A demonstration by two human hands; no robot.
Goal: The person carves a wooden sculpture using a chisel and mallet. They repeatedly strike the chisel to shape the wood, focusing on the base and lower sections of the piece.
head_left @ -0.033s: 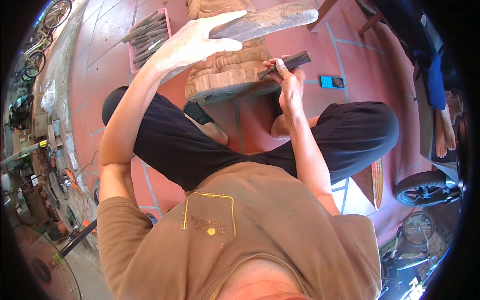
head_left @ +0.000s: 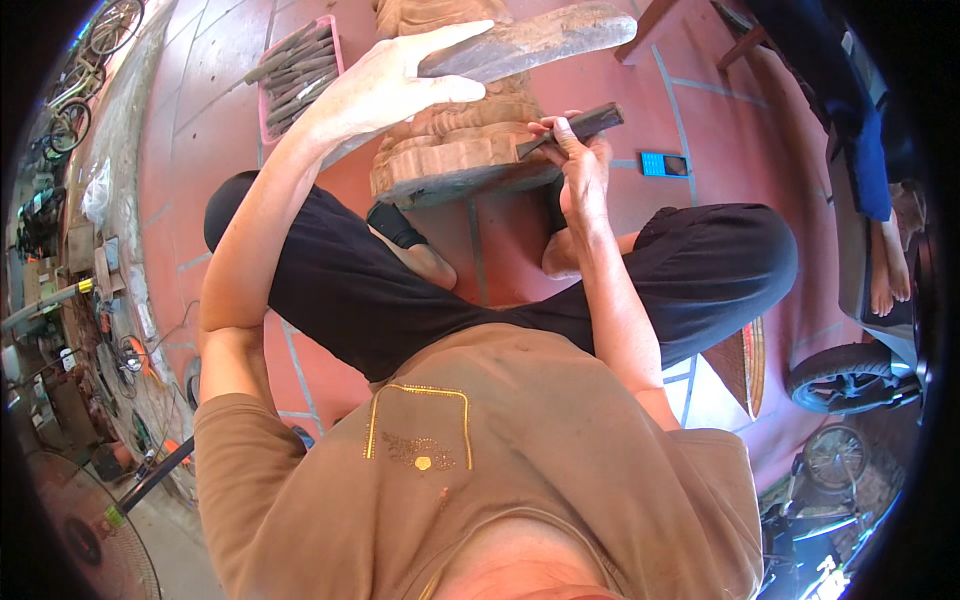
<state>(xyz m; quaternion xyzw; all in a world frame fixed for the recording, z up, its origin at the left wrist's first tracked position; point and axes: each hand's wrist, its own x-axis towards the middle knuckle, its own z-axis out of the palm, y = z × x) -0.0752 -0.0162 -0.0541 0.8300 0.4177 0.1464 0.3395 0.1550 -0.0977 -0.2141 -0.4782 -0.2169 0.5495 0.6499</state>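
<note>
Between the spread thumb and index finger of my left hand [head_left: 385,90] runs a long, flat, grey-brown wooden mallet [head_left: 545,45]. Its rounded end points to the far right, and my palm hides its middle. My right hand [head_left: 580,165] has its fingers wrapped round a dark carving chisel [head_left: 597,121]. The chisel's thin end points left, close to the carved wooden figure [head_left: 430,160]; I cannot tell whether it touches. The figure, with layered folds and a scalloped base, lies in front of my crossed legs, partly hidden by the mallet and left hand.
A pink basket [head_left: 265,120] of dark chisels stands on the red tile floor left of the figure. A blue phone [head_left: 664,164] lies to the right. Wooden legs [head_left: 645,30] rise beyond it. A fan [head_left: 90,540] stands at lower left, a motorbike wheel [head_left: 850,378] at right.
</note>
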